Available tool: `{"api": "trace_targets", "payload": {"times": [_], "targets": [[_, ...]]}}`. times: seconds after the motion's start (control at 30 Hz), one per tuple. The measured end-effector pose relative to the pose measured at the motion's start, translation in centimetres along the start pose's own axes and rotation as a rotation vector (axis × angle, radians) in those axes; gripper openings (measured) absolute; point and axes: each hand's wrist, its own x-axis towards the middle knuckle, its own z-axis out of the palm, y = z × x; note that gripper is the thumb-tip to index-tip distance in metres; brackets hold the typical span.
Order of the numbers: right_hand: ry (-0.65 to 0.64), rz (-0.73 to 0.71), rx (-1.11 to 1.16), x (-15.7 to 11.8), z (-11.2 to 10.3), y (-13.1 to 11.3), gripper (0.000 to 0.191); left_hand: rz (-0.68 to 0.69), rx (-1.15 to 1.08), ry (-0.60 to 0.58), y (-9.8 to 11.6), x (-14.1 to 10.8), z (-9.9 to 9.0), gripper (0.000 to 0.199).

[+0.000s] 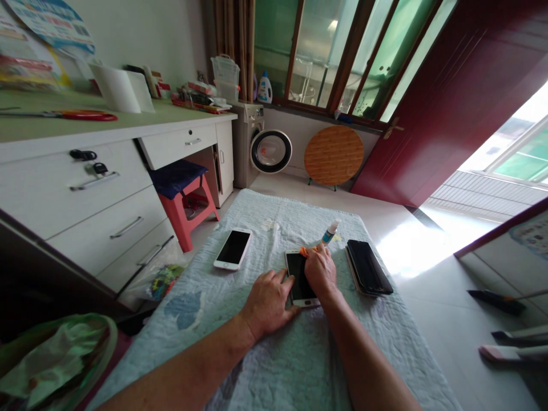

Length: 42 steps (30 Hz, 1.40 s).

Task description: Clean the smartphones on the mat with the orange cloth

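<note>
A white-framed smartphone (298, 273) lies face up on the cloth in front of me, its dark screen partly covered by my hands. My left hand (269, 302) rests along its left edge, fingers spread and thumb near the lower end. With my right hand (320, 269) closed, I press an orange cloth (305, 250) onto the upper part of the screen. Just beyond that hand stands a small spray bottle (330, 232). To the left is another white smartphone (233, 249), face up. On the right lies a stack of dark-screened phones (369, 268).
A pale blue quilted cloth (257, 217) covers the table. Left are a white desk (180, 130), a red stool (184, 220) and a waste bin (113, 342). Behind stand a washing machine (246, 128) with its door swung out and a round wooden tabletop (334, 155).
</note>
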Motion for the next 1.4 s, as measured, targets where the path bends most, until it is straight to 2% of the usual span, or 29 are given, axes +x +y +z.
{"api": "trace_targets", "payload": {"times": [0.13,0.43,0.57,0.7,0.9,1.03,1.23,1.4], "targets": [[0.002,-0.022,0.000,0.1,0.1,0.0,0.031,0.040,-0.021,-0.011,-0.3,0.1,0.0,0.048],[-0.081,-0.296,0.097,0.1,-0.3,-1.4,0.025,0.073,-0.052,-0.042,-0.9,0.2,-0.2,0.054],[-0.096,-0.357,0.150,0.0,-0.4,-1.6,0.027,0.081,-0.056,-0.041,-1.1,0.2,-0.1,0.056],[-0.077,-0.321,0.160,0.2,-0.1,-1.3,0.029,0.095,-0.046,-0.035,-1.0,0.2,-0.3,0.053],[-0.045,-0.130,0.094,0.4,-0.1,0.4,0.031,0.038,-0.016,-0.026,-0.4,0.2,-0.4,0.056],[-0.040,-0.063,0.114,0.2,-0.4,1.8,0.030,0.034,-0.015,-0.014,-0.4,0.3,-0.2,0.055],[-0.122,-0.108,0.104,-0.2,-1.5,3.0,0.028,0.048,-0.026,-0.009,-0.8,0.3,-0.1,0.054],[-0.275,-0.230,0.085,-0.3,-3.3,3.7,0.024,0.077,-0.060,-0.034,-1.9,0.3,-0.3,0.057]]}}
